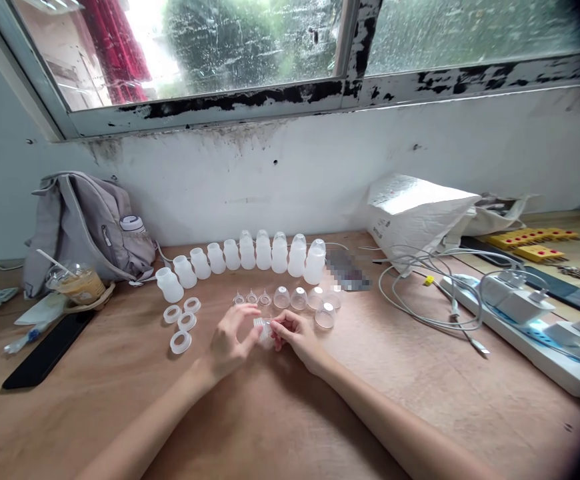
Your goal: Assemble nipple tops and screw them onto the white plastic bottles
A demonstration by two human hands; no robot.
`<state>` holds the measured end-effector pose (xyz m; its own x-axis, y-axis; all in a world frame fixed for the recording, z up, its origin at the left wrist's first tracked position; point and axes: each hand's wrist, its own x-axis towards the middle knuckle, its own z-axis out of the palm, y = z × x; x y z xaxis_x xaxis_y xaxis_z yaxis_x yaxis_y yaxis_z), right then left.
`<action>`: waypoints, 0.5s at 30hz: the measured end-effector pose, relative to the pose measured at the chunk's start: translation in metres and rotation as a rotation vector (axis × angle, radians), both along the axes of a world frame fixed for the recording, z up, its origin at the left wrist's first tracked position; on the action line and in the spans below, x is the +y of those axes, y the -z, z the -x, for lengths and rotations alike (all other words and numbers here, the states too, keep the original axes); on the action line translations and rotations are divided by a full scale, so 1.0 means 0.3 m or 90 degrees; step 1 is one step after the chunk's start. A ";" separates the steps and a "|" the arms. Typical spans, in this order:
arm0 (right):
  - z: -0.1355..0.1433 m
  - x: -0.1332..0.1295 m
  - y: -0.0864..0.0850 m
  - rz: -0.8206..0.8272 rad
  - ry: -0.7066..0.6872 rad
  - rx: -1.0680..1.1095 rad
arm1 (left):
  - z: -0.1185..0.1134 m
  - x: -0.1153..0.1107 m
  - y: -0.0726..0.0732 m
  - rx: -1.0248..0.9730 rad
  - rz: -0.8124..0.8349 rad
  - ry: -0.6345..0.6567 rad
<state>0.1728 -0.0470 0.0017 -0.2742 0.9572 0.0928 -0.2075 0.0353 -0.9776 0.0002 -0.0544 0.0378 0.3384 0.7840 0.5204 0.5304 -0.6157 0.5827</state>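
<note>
Near the middle of the wooden table, my right hand (293, 335) pinches a small clear piece (265, 328), likely a ring with a nipple; its details are blurred. My left hand (235, 337) is beside it with thumb and fingers apart, the thumb close to the piece. Behind stands a curved row of white bottles; those on the left, such as one bottle (170, 285), have no tops, while those on the right, such as another bottle (315, 261), wear clear domes. Several white rings (181, 342) lie at left. Clear nipples (252, 298) and clear domes (325, 316) sit just beyond my hands.
A grey backpack (85, 227), an iced drink (83, 283) and a black phone-like slab (47, 351) are at left. On the right are a white bag (415, 217), looped cables (395, 293), a power strip (525, 327) and yellow pieces (540, 253).
</note>
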 end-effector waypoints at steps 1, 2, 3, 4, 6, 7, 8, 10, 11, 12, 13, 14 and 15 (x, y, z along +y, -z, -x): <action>0.000 0.009 0.010 0.010 0.008 0.006 | 0.007 0.044 -0.014 0.022 -0.006 -0.027; 0.001 0.016 0.017 0.018 0.010 0.008 | 0.016 0.098 -0.029 0.040 -0.001 -0.072; 0.003 0.021 0.022 0.024 0.008 0.007 | 0.027 0.159 -0.043 0.064 0.018 -0.130; 0.004 0.024 0.025 0.026 0.005 0.004 | 0.038 0.223 -0.056 0.090 0.033 -0.196; 0.006 0.027 0.026 0.026 0.002 0.000 | 0.055 0.350 -0.073 0.096 0.033 -0.246; 0.005 0.027 0.026 0.026 0.003 -0.001 | 0.059 0.406 -0.076 0.096 0.031 -0.265; 0.003 0.026 0.026 0.027 0.004 -0.001 | 0.061 0.455 -0.075 0.093 0.029 -0.285; -0.001 0.027 0.026 0.029 0.005 -0.002 | 0.054 0.526 -0.063 0.086 0.026 -0.315; -0.003 0.027 0.026 0.029 0.003 -0.003 | 0.049 0.549 -0.052 0.083 0.023 -0.327; -0.005 0.028 0.026 0.030 0.000 -0.004 | 0.043 0.565 -0.040 0.080 0.019 -0.338; -0.007 0.029 0.026 0.031 -0.003 -0.006 | 0.037 0.574 -0.028 0.077 0.013 -0.349; -0.008 0.030 0.026 0.033 -0.006 -0.008 | 0.033 0.578 -0.017 0.074 0.005 -0.359; -0.009 0.031 0.025 0.034 -0.008 -0.010 | 0.031 0.576 -0.007 0.070 -0.004 -0.369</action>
